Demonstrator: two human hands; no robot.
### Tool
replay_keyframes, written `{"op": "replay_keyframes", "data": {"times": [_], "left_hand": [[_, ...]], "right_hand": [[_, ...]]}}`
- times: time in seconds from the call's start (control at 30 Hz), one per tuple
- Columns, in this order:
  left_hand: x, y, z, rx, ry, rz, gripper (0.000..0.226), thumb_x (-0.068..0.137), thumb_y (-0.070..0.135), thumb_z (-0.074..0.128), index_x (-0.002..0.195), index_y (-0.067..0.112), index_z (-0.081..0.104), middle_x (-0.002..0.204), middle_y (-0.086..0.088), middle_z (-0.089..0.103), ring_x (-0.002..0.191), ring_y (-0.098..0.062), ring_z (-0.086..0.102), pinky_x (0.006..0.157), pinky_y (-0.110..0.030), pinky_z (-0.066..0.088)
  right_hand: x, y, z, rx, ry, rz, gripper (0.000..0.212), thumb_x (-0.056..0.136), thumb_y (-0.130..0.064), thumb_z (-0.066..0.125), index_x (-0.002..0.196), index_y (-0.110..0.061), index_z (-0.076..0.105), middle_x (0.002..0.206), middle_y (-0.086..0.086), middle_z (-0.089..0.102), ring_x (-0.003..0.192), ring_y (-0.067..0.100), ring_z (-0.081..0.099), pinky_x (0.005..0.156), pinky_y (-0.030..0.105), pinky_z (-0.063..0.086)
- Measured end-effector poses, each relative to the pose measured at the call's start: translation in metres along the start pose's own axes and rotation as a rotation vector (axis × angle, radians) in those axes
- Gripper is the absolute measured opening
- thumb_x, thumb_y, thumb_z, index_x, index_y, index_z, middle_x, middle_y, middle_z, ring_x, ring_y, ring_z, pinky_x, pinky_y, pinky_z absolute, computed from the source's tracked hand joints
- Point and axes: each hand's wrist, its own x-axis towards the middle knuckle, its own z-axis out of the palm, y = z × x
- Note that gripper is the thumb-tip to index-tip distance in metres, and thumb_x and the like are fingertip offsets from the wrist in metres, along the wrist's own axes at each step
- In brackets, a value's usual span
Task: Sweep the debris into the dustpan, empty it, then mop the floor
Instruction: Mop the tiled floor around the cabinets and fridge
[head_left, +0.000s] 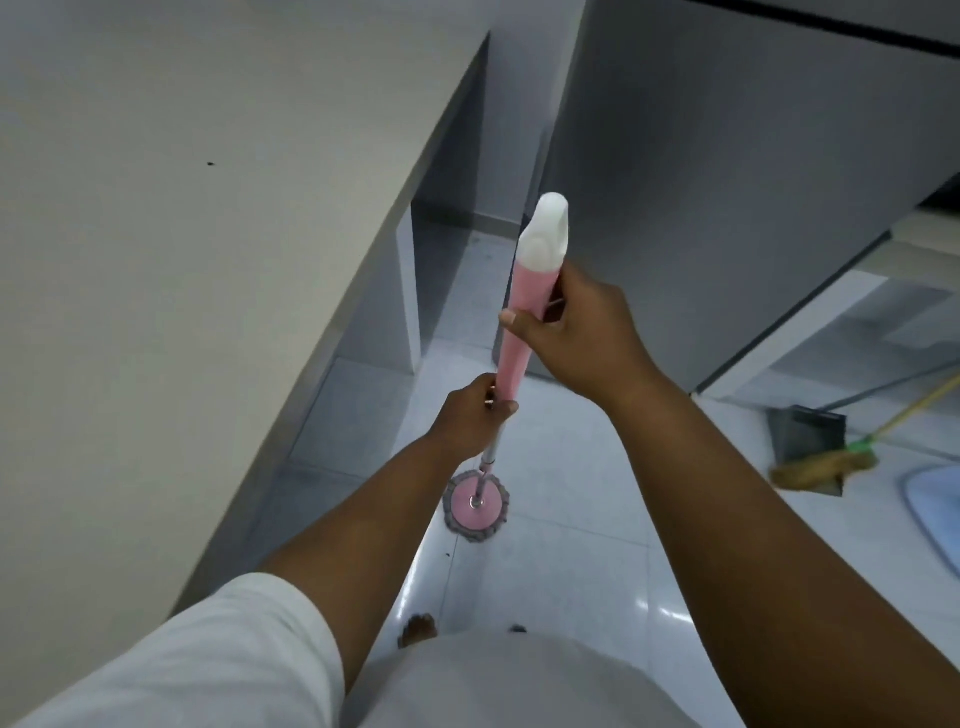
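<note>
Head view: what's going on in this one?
A person is mopping. The right hand grips the mop high on its pink handle, and the left hand grips it lower, where the pink meets the metal shaft. The mop head rests on the tiled floor beside a counter. The broom and dustpan sit together at the right, out of hand, so the sweeping part looks done.

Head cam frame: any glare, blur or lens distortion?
Head view: bright glare patches on the glossy floor at bottom centre; broom and dustpan at the right edge look soft; the counter edge bows, which is wide-angle distortion; mop head is reasonably sharp.
</note>
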Motion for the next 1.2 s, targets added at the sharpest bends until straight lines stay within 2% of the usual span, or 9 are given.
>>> {"op": "replay_keyframes", "data": {"times": [0.1,0.27,0.4,0.5,0.6,0.83,0.97,1.1,1.2], "left_hand": [[0.004,0.000,0.002,-0.010,-0.010,0.022,0.033,0.095,0.037,0.059,0.124,0.021,0.053,0.111,0.003,0.065,0.092,-0.017,0.060,0.081,-0.027,0.044],[0.007,0.002,0.002,0.075,0.028,0.119,0.030,0.096,0.033,0.057,0.121,0.016,0.053,0.108,-0.005,0.068,0.095,-0.024,0.065,0.084,-0.030,0.051],[0.013,0.005,0.001,0.050,0.039,0.130,0.037,0.096,0.034,0.058,0.127,0.015,0.051,0.117,-0.005,0.067,0.100,-0.025,0.066,0.086,-0.029,0.049],[0.015,-0.004,-0.002,0.041,-0.047,0.129,0.036,0.095,0.032,0.059,0.125,0.013,0.053,0.114,-0.008,0.067,0.101,-0.028,0.065,0.089,-0.034,0.051],[0.012,-0.010,-0.008,0.066,-0.128,0.151,0.032,0.094,0.034,0.062,0.118,0.014,0.056,0.105,-0.008,0.068,0.093,-0.028,0.064,0.090,-0.041,0.053],[-0.001,-0.012,-0.011,0.173,-0.177,0.228,0.039,0.094,0.041,0.060,0.119,0.013,0.055,0.106,-0.005,0.068,0.092,-0.025,0.064,0.084,-0.031,0.051],[-0.014,-0.023,0.001,0.211,-0.112,0.245,0.039,0.096,0.039,0.056,0.124,0.011,0.053,0.109,-0.009,0.069,0.094,-0.028,0.065,0.084,-0.036,0.053],[-0.007,-0.021,0.003,0.250,-0.078,0.278,0.036,0.098,0.037,0.053,0.121,0.010,0.051,0.104,-0.009,0.067,0.088,-0.026,0.063,0.075,-0.032,0.050],[0.001,-0.017,0.003,0.228,-0.086,0.266,0.035,0.098,0.036,0.053,0.122,0.010,0.050,0.105,-0.009,0.067,0.089,-0.025,0.064,0.082,-0.034,0.053]], "right_hand": [[-0.001,-0.001,-0.001,0.010,0.038,0.037,0.058,0.081,-0.041,0.074,0.131,-0.021,0.051,0.124,-0.003,0.063,0.106,0.019,0.063,0.092,0.040,0.052],[-0.003,-0.004,-0.003,-0.004,0.094,0.038,0.056,0.083,-0.035,0.074,0.130,-0.015,0.053,0.123,0.001,0.064,0.104,0.020,0.063,0.094,0.040,0.052],[-0.005,-0.003,-0.002,0.000,0.152,0.045,0.056,0.082,-0.036,0.074,0.129,-0.014,0.054,0.122,0.001,0.065,0.102,0.017,0.063,0.093,0.037,0.052],[-0.010,-0.001,0.008,-0.015,0.118,0.064,0.055,0.079,-0.032,0.077,0.126,-0.014,0.055,0.111,-0.001,0.065,0.093,0.012,0.059,0.088,0.033,0.053],[-0.009,-0.003,0.012,-0.041,0.107,0.089,0.050,0.075,-0.031,0.077,0.118,-0.015,0.057,0.097,-0.008,0.058,0.087,0.016,0.060,0.082,0.036,0.058],[0.001,-0.004,0.005,-0.024,0.107,0.123,0.045,0.075,-0.032,0.076,0.114,-0.018,0.059,0.096,-0.007,0.058,0.085,0.016,0.060,0.082,0.037,0.058],[-0.005,0.002,0.011,0.017,0.092,0.153,0.045,0.077,-0.030,0.077,0.116,-0.018,0.058,0.100,-0.008,0.058,0.089,0.017,0.060,0.085,0.042,0.058],[-0.006,0.006,0.012,0.029,0.163,0.122,0.050,0.078,-0.031,0.077,0.121,-0.017,0.058,0.102,-0.012,0.055,0.088,0.012,0.057,0.081,0.025,0.048],[-0.010,0.009,0.015,0.025,0.188,0.102,0.051,0.078,-0.031,0.077,0.123,-0.015,0.057,0.103,-0.013,0.055,0.088,0.010,0.056,0.078,0.018,0.043]]}}
